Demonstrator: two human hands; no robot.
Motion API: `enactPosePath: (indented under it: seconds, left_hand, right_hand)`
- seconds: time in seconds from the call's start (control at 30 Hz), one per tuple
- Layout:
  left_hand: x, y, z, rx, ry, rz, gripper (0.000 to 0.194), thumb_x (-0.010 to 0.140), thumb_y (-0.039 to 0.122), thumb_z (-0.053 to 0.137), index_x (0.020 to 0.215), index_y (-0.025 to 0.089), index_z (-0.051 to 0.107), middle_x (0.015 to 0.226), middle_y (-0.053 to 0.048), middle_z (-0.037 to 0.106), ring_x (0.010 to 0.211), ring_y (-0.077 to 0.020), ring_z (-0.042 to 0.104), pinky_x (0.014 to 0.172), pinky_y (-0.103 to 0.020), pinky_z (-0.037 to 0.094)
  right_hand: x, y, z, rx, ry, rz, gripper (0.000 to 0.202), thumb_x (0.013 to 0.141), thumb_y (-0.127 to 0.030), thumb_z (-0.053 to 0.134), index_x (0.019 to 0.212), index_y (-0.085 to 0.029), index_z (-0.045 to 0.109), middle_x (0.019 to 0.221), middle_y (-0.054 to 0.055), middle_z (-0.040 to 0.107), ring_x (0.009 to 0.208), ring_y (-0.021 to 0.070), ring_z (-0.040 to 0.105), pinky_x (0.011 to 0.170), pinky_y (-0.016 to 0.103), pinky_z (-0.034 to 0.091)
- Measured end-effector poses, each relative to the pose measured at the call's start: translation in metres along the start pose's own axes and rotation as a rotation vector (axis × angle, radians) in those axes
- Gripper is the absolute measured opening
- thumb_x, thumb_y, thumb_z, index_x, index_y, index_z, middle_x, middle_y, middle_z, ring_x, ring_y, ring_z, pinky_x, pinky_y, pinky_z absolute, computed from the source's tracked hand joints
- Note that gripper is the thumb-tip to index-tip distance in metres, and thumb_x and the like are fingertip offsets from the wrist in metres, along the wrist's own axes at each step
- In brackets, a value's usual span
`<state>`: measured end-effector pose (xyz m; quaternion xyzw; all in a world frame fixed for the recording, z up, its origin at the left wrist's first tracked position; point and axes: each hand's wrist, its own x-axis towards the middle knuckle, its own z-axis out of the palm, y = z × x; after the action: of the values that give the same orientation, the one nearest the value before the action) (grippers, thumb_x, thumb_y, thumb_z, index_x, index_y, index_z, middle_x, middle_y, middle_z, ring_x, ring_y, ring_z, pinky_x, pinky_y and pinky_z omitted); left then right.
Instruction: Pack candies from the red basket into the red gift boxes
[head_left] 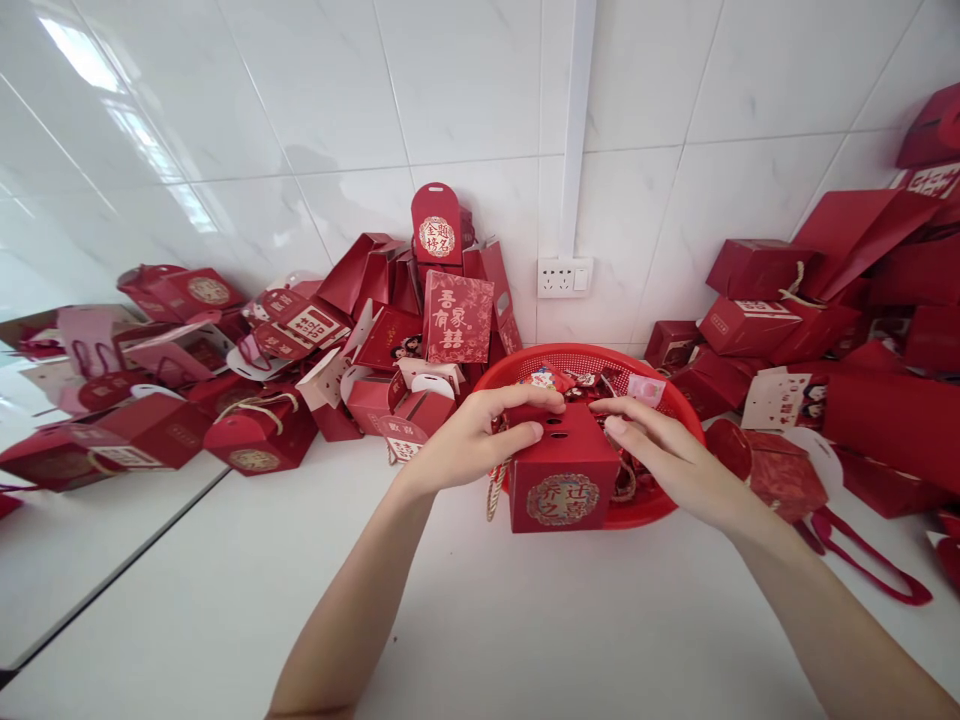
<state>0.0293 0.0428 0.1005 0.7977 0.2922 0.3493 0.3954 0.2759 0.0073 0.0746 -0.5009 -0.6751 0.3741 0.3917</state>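
A red gift box [562, 495] with a round gold-edged emblem of Chinese characters stands at the front of a red plastic basket [686, 400], overlapping its rim. Slots show in the box's top. My left hand [469, 435] grips its upper left side, thumb over the top near the slots and fingers along the far edge. On the other side my right hand [667, 450] has thumb and fingertips at the upper right edge; its other fingers are partly hidden. A twisted gold cord [495, 490] hangs at the box's left. Small wrapped items [570, 380] lie in the basket.
Many red boxes [274, 430] are heaped along the wall at left, with an upright floral box [459, 318] nearest the basket. More boxes [757, 325] pile up at right, beside a dark red ribbon handle [874, 565]. Behind is a tiled wall with a socket [565, 278].
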Motion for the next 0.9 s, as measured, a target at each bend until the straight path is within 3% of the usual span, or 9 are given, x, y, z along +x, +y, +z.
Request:
enactPosePath:
  seconds: [0.1,0.2,0.3,0.53,0.67,0.8,0.9]
  left_hand:
    - [-0.001,-0.002,-0.001,-0.041,-0.002,-0.018,0.038,0.093,0.019,0.059,0.130,0.021,0.066,0.126,-0.009,0.074,0.125,-0.0244,0.064,0.105,-0.038,0.052]
    - [0.000,-0.004,0.000,-0.078,-0.007,-0.044,0.044,0.092,0.018,0.059,0.136,0.021,0.060,0.127,-0.010,0.073,0.127,-0.0246,0.063,0.101,-0.036,0.053]
    - [0.001,-0.006,0.001,-0.134,0.006,-0.085,0.042,0.093,0.021,0.060,0.136,0.020,0.060,0.128,-0.012,0.073,0.123,-0.0247,0.065,0.092,-0.033,0.056]
    - [0.003,-0.007,0.007,-0.252,0.007,-0.126,0.046,0.094,0.030,0.066,0.138,0.021,0.058,0.127,-0.012,0.074,0.114,-0.0230,0.070,0.090,-0.031,0.057]
    - [0.004,-0.004,0.011,-0.263,0.102,-0.150,0.035,0.086,0.029,0.074,0.118,0.016,0.071,0.113,-0.012,0.078,0.108,-0.0249,0.072,0.091,-0.034,0.058]
    - [0.003,0.000,0.010,-0.078,0.238,-0.155,0.033,0.077,0.028,0.081,0.109,0.020,0.077,0.123,-0.010,0.074,0.113,-0.0270,0.070,0.097,-0.039,0.056]
    - [-0.001,0.004,0.007,0.105,0.280,-0.185,0.036,0.076,0.035,0.082,0.109,0.022,0.078,0.119,-0.010,0.074,0.104,-0.0269,0.070,0.089,-0.038,0.058]
  right_hand:
    - [0.001,-0.003,-0.005,0.158,-0.012,-0.001,0.042,0.087,-0.050,0.071,0.119,-0.023,0.066,0.077,0.002,0.071,0.071,0.0196,0.069,0.060,0.031,0.055]
    - [-0.003,-0.010,-0.015,0.339,0.051,-0.054,0.039,0.080,-0.042,0.079,0.111,-0.022,0.069,0.069,0.000,0.067,0.066,0.0176,0.067,0.058,0.028,0.053]
    - [-0.011,-0.018,-0.026,0.468,0.150,-0.200,0.026,0.079,-0.038,0.081,0.101,-0.026,0.073,0.066,-0.002,0.064,0.064,0.0166,0.064,0.061,0.030,0.055]
    - [-0.029,-0.029,-0.035,0.452,0.179,-0.407,0.014,0.085,-0.035,0.078,0.098,-0.031,0.078,0.080,0.001,0.071,0.071,0.0175,0.064,0.067,0.033,0.057]
    - [-0.033,-0.030,-0.032,0.364,0.186,-0.447,0.013,0.086,-0.035,0.077,0.098,-0.030,0.079,0.085,0.003,0.074,0.074,0.0205,0.067,0.072,0.037,0.060]
    - [-0.037,-0.032,-0.031,0.322,0.196,-0.486,0.013,0.087,-0.036,0.077,0.099,-0.032,0.080,0.087,0.005,0.075,0.079,0.0236,0.071,0.073,0.039,0.062]
    - [-0.040,-0.034,-0.030,0.295,0.201,-0.530,0.016,0.089,-0.033,0.075,0.104,-0.032,0.080,0.090,0.006,0.075,0.081,0.0228,0.071,0.077,0.039,0.063]
